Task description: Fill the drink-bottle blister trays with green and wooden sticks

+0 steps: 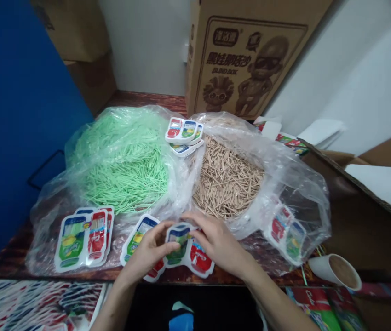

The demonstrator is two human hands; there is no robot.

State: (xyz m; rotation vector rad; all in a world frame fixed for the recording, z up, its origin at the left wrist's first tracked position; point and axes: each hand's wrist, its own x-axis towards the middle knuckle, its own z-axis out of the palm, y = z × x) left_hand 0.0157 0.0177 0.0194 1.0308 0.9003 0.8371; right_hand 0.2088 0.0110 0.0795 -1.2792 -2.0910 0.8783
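Both of my hands hold one bottle-shaped double pouch [200, 258], green on one half and red on the other, at the table's front edge. My left hand [150, 248] pinches its green half between thumb and fingers. At the pouch's top edge, my right hand [216, 239] has its fingers closed on the red half. Partly under my left hand lies another green-and-red pouch [136, 239]. Beyond my hands are a clear bag of thin green sticks [129, 170] and one of tan sticks [228, 181]. Whether either hand holds a stick is hidden.
Stacked pouches lie at left [71, 241], between the bags [181, 131] and on plastic at right [287, 232]. A paper cup [335, 271] lies tipped at the right edge. A tall carton [247, 59] stands behind; an open box [354, 197] is at right.
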